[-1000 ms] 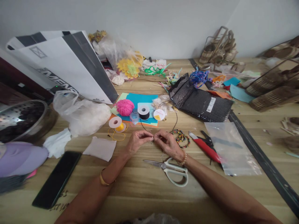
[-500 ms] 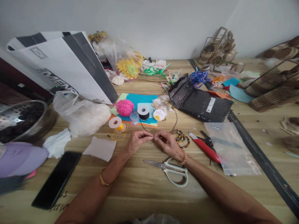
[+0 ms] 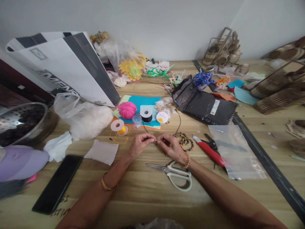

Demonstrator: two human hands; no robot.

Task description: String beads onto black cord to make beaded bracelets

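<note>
My left hand (image 3: 142, 143) and my right hand (image 3: 172, 147) meet over the table, each closed in a pinch, their fingertips almost touching. A thin black cord (image 3: 148, 131) runs from the black spool (image 3: 146, 115) down to the fingers. Another stretch of cord loops behind my right hand. Something tiny shows between the fingertips, too small to name. Beside my right hand lie beaded bracelets (image 3: 188, 147) in several colours. Just below the hands, scissors (image 3: 179, 175) with pale green handles lie with their blades pointing left.
Left of the hands are a yellow thread spool (image 3: 118, 125), a white pad (image 3: 102, 152) and a phone (image 3: 57, 183). Pink yarn (image 3: 127, 110) sits behind. To the right lie red-handled cutters (image 3: 209, 152), a clear bag (image 3: 238, 156) and a black bubble mailer (image 3: 205, 106).
My fingertips have shifted very slightly at the pinch point, the left ones a touch leftward. Everything else stays where it was.
</note>
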